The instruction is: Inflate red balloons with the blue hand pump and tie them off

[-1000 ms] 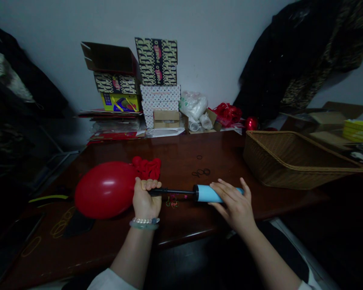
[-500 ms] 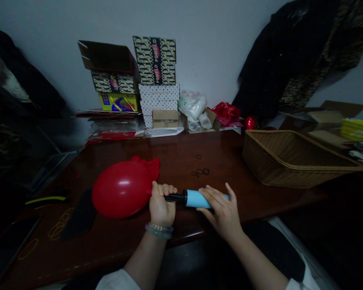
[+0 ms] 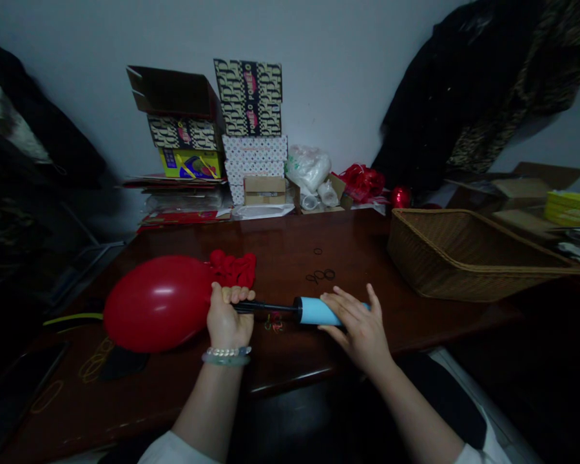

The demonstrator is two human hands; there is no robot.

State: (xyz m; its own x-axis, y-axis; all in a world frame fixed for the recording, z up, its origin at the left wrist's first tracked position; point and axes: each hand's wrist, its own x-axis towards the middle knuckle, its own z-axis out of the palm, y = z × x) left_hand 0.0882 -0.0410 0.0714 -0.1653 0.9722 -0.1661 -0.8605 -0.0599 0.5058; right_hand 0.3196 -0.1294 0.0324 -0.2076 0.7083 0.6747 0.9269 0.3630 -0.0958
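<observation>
A hand balloon pump with a light blue barrel and a black rod lies level between my hands above the table. My left hand is closed round its black end, where the neck of an inflated red balloon meets it; the fingers hide the joint. My right hand grips the blue barrel from above, thumb underneath and some fingers stretched. A length of black rod shows between the two. Behind my left hand lies a heap of limp red balloons.
Black rings and small coloured bands lie on the brown table. A wicker basket stands at the right. Yellow bands and a dark phone-like slab lie at the left. Stacked boxes line the wall.
My left hand has moved left with the balloon and the pump's black end, baring more rod and the coloured bands. My right hand has stayed nearly in place on the barrel.
</observation>
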